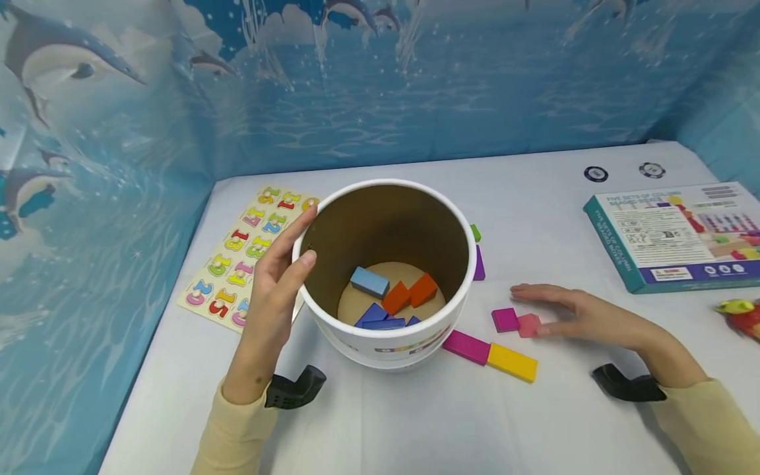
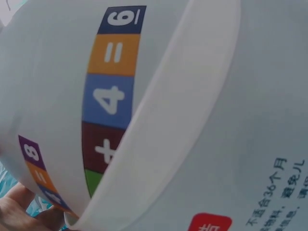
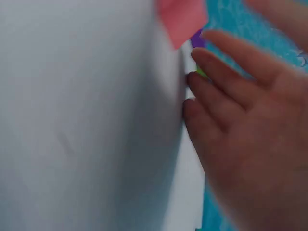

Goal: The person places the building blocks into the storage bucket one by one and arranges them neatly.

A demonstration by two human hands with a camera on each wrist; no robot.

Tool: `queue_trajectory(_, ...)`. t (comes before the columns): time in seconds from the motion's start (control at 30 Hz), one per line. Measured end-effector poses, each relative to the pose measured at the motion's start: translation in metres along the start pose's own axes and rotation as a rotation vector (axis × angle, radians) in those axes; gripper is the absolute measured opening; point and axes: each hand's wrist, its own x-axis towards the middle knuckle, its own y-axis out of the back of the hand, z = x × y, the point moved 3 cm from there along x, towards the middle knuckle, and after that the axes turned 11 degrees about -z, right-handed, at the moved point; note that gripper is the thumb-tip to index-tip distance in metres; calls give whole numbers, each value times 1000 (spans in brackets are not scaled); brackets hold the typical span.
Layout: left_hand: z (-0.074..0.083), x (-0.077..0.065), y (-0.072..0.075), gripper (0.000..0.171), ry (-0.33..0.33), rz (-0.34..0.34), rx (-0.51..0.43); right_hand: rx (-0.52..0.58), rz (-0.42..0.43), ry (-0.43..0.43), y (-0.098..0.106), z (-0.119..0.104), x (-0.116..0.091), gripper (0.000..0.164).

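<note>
Coral block (image 1: 528,326) is set on a white table (image 1: 368,429), at about four o'clock from a white bucket (image 1: 350,340), with a small magenta block (image 1: 505,320) against its nine o'clock side. Nearer the bucket, between four and five o'clock, a magenta bar (image 1: 467,348) and a yellow bar (image 1: 512,362) are laid end to end. Light blue (image 1: 370,282), orange (image 1: 423,290) and dark blue blocks (image 1: 382,324) are contained in the bucket. Loose blocks are apparently being gathered into it; next, the coral block probably needs to be pinched and lifted over the rim. The bucket's edge is gripped at nine o'clock by the left hand (image 1: 273,284), thumb inside. By the right hand (image 1: 584,320), nothing is held: its fingers are nearly straight, its thumb parted; whether the coral block is touched cannot be told
</note>
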Motion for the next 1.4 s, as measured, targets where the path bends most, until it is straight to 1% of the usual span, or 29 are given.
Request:
queue_trajectory(0.07,1,1,1,49,-6,4,6,-107,-20,21,-7,2,-1,66)
queue_trajectory(0.13,1,1,1,49,-9,9,9,-200,-5,61,-9,1,1,70)
queue_trajectory(0.23,2,2,2,49,-12,11,5,-246,77,90,-7,2,6,60)
queue_trajectory(0.3,2,2,1,48,-10,11,4,-235,132,108,-6,5,10,52)
queue_trajectory(0.4,3,2,1,48,-10,13,4,-187,174,111,-4,10,12,46)
queue_trajectory(0.53,3,2,1,48,-10,13,1,-118,200,58,1,13,12,45)
queue_trajectory(0.63,3,2,0,48,-6,11,-2,-69,231,8,11,9,14,43)
queue_trajectory(0.73,2,2,0,48,-1,9,-5,-45,256,-11,28,-4,21,41)
queue_trajectory(0.8,1,2,0,48,-4,5,-5,-23,263,3,41,-19,25,41)
queue_trajectory(0.9,0,2,-1,48,-10,0,-4,44,268,66,60,-50,31,41)
queue_trajectory(1.03,0,1,0,48,-7,6,4,150,259,227,83,-102,36,42)
queue_trajectory(1.13,-1,1,0,48,-1,9,11,227,239,352,93,-143,38,43)
queue_trajectory(1.2,-1,1,0,48,5,10,14,290,186,448,94,-168,41,43)
queue_trajectory(1.27,-1,1,0,47,7,8,11,335,94,522,91,-191,46,42)
queue_trajectory(1.37,0,0,-1,47,6,4,7,327,-62,584,79,-217,58,39)
queue_trajectory(1.4,0,0,-1,47,5,3,5,303,-105,579,74,-223,62,38)
